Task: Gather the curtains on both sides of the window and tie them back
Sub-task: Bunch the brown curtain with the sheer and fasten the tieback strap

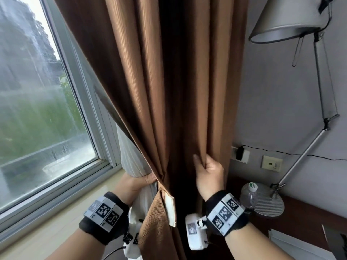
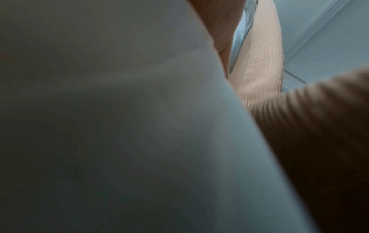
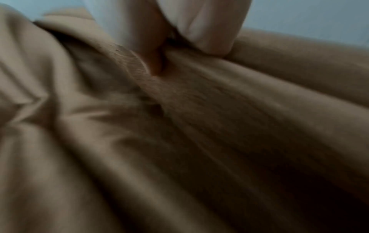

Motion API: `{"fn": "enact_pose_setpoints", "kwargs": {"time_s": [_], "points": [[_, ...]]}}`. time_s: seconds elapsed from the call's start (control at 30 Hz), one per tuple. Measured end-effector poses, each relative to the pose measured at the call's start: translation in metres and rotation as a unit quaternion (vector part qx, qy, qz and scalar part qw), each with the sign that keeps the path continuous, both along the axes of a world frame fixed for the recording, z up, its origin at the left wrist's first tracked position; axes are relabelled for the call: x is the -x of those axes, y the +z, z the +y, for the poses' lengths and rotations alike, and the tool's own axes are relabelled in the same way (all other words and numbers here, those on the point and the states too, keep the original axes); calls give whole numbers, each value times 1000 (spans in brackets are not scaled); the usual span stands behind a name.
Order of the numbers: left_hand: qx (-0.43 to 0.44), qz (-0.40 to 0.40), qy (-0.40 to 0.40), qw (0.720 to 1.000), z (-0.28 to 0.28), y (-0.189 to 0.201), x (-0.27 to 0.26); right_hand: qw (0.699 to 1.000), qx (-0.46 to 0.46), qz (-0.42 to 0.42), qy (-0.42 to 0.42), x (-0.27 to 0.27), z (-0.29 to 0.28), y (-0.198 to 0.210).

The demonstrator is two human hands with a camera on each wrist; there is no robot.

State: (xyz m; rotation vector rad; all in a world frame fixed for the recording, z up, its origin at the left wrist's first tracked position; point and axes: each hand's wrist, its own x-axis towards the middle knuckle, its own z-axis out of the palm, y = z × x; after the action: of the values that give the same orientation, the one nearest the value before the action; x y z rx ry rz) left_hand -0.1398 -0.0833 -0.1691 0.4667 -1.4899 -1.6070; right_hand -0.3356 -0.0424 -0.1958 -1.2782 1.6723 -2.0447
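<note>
Fingertips of the left hand (image 1: 134,182) vanish between white sheer (image 1: 131,158) and brown curtain (image 1: 150,91); the lamp shade (image 1: 287,17) is cropped above; wrist views blur.

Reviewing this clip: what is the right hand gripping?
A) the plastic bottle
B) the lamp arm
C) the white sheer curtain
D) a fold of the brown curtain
D: the right hand curls round a fold of the brown curtain; the left hand grips the white sheer curtain.
</note>
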Motion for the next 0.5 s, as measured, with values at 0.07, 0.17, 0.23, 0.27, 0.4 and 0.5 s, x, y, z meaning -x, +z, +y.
{"fn": "enact_pose_setpoints", "kwargs": {"time_s": [0.07,0.17,0.23,0.27,0.4,0.5], "points": [[2,-3,-6,1000,0,1,3,995,-6,-8,101,-17,5,-7],[-2,-2,-11,1000,3,-2,14,981,-15,9,192,-32,6,-10],[-3,5,-2,1000,5,-5,21,967,-19,-17,255,-36,10,-3],[-6,10,7,1000,7,-5,24,957,-16,-37,289,-37,12,1],[15,41,48,998,11,-6,35,909,-6,-141,393,-35,19,14],[9,65,59,996,11,-6,38,901,-23,-163,400,-32,21,16]]}}
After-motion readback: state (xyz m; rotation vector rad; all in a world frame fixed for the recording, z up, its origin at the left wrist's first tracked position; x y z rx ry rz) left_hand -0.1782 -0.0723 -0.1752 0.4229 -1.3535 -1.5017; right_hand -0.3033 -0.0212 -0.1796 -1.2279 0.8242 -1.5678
